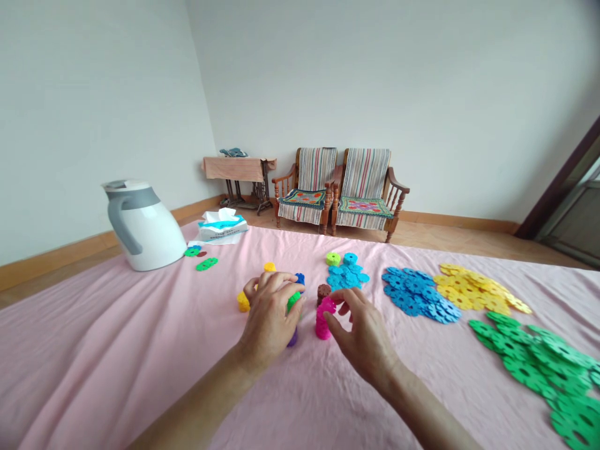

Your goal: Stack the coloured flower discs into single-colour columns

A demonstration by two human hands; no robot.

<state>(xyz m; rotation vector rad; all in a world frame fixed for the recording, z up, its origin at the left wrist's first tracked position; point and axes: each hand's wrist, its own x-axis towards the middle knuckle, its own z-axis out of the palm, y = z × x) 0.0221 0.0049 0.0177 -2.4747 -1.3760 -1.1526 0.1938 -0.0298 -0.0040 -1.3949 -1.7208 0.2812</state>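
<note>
My left hand [270,315] curls over the small stacks, its thumb and fingers around a green stack of notched plastic discs [294,300]. Partly hidden beneath that hand is a purple stack [293,339]. Yellow discs [243,302] stand at its left, and a dark blue stack [300,278] shows just beyond its fingers. My right hand [363,331] has thumb and fingertips closed on the top of an upright pink disc stack [323,322]. Right behind the pink one is a brown stack [324,292].
Loose discs lie in light blue [347,276], blue [417,292], yellow [473,287] and green [539,356] piles on the pink cloth [178,350]. A white jug [152,231] and a tissue pack [222,228] stand back left. Two wooden chairs [365,187] are beyond.
</note>
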